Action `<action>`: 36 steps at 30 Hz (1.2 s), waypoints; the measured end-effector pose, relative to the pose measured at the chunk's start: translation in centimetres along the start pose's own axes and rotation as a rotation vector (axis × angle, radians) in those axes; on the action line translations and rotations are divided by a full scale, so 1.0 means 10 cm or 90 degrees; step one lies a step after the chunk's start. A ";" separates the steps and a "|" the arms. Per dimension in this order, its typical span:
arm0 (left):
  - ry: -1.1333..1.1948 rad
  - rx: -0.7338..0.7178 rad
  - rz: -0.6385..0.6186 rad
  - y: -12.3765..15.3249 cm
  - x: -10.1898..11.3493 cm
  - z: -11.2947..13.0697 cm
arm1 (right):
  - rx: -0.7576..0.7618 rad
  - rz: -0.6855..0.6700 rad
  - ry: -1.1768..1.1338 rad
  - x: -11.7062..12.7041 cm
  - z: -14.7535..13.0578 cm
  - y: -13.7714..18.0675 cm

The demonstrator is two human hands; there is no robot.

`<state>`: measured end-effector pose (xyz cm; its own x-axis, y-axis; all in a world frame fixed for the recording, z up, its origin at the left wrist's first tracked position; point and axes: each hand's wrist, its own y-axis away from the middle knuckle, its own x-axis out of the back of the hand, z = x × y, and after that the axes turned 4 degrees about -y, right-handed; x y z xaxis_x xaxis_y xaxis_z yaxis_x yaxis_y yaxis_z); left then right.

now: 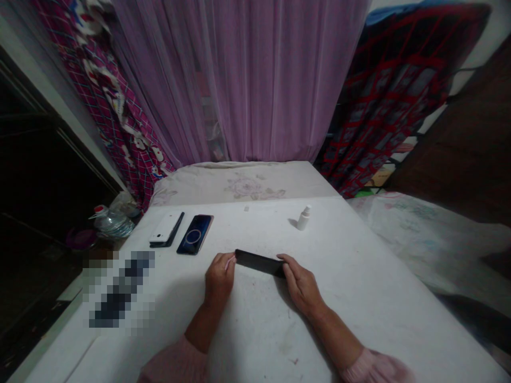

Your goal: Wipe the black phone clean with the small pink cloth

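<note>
Pinching a small pale pink object tight, the person's left hand sits close against one end of a black smartphone; whether that pink bit is a swab or a fold of cloth is too small to tell. The right hand closes narrowly round the phone's other end, so the phone lies crosswise between both hands, just over the white tabletop or resting on it, I can't tell which.

As things stand, only that black phone is in hand. Well to the left, a white phone lies on a dark phone-shaped slab, and beside them sits a dark blue smartphone with a pale ring showing on its screen. Neither hand is near them. A small white spray bottle stands upright toward the far edge, apart from everything else.

No brand or label can be read on the phones or the bottle. A plastic bottle with a red cap stands past the table's left edge, and a pixelated patch hides whatever lies at the near left.
</note>
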<state>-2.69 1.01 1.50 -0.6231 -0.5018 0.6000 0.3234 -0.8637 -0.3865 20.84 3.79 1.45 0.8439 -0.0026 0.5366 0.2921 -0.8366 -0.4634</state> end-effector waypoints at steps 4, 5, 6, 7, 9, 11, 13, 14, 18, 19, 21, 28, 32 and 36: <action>-0.076 -0.051 -0.027 0.03 -0.02 0.02 | -0.085 0.030 -0.064 -0.01 0.02 0.01; -0.100 -0.066 -0.036 0.03 -0.02 0.03 | -0.116 0.048 -0.084 -0.02 0.02 0.01; -0.117 -0.073 -0.048 0.04 -0.03 0.03 | -0.148 0.065 -0.103 -0.03 0.02 0.00; -0.125 -0.071 -0.062 0.04 -0.03 0.04 | -0.180 0.087 -0.121 -0.03 0.02 -0.01; -0.119 -0.041 -0.088 0.01 -0.04 0.05 | -0.233 0.122 -0.156 -0.06 0.00 -0.04; -0.113 -0.005 -0.107 -0.06 -0.05 0.07 | -0.280 0.153 -0.208 -0.11 -0.04 -0.04; -0.106 0.026 -0.114 -0.18 -0.06 0.08 | -0.349 0.172 -0.289 -0.20 -0.10 -0.01; -0.102 0.042 -0.120 -0.25 -0.07 0.08 | -0.389 0.169 -0.336 -0.25 -0.12 0.03; -0.082 0.099 -0.157 -0.50 -0.12 0.14 | -0.455 0.065 -0.432 -0.33 -0.12 0.12; -0.079 0.108 -0.169 -0.53 -0.14 0.16 | -0.427 0.026 -0.415 -0.31 -0.09 0.10; -0.076 0.120 -0.195 -0.57 -0.17 0.20 | -0.352 -0.067 -0.343 -0.22 -0.02 -0.01; -0.113 0.088 -0.254 -0.57 -0.27 0.26 | -0.277 -0.279 -0.144 -0.13 0.17 -0.79; -0.160 0.020 -0.245 -0.50 -0.25 0.29 | -0.283 -0.235 -0.127 -0.27 0.23 -0.87; -0.202 -0.053 -0.247 -0.40 -0.23 0.33 | -0.262 -0.171 -0.059 -0.22 0.23 -0.68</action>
<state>-0.21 5.45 4.02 -0.4343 -0.1454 0.8890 0.0454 -0.9892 -0.1396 18.04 10.71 1.77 0.8051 0.2756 0.5252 0.3188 -0.9478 0.0086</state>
